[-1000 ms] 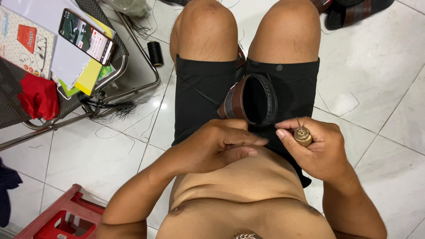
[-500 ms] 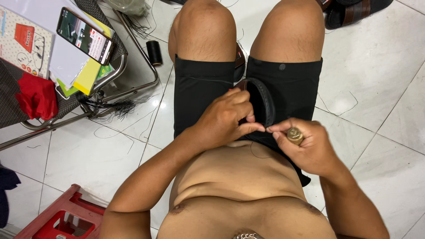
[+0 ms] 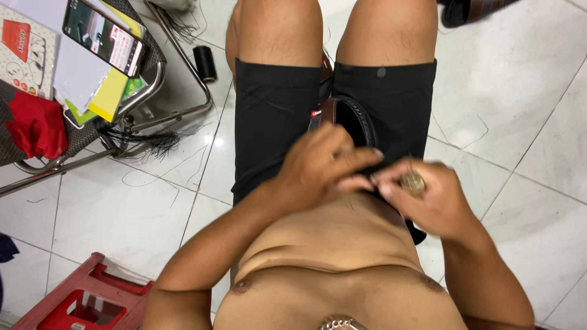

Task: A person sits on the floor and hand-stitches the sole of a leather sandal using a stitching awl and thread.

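Thread work sits in my lap. My right hand (image 3: 437,198) holds a small round spool (image 3: 413,182) between thumb and fingers, closed tight on it. My left hand (image 3: 321,165) has its fingertips pinched together right beside the right hand, and I think it pinches a thin thread, but the picture is too blurry to be sure. A brown leather shoe (image 3: 345,119) rests between my thighs on my black shorts (image 3: 272,116), just past my hands.

To do this bit well, I think I should keep the spool steady, pull slowly, and keep my hands close so the thread does not tangle.

I sit over a white tile floor (image 3: 520,110) with loose threads on it. A black thread spool (image 3: 205,63) stands on the floor near a metal chair (image 3: 156,79). A phone (image 3: 103,35), papers (image 3: 73,73) and a red cloth (image 3: 36,125) lie on the chair. A red stool (image 3: 79,299) sits by my left arm.
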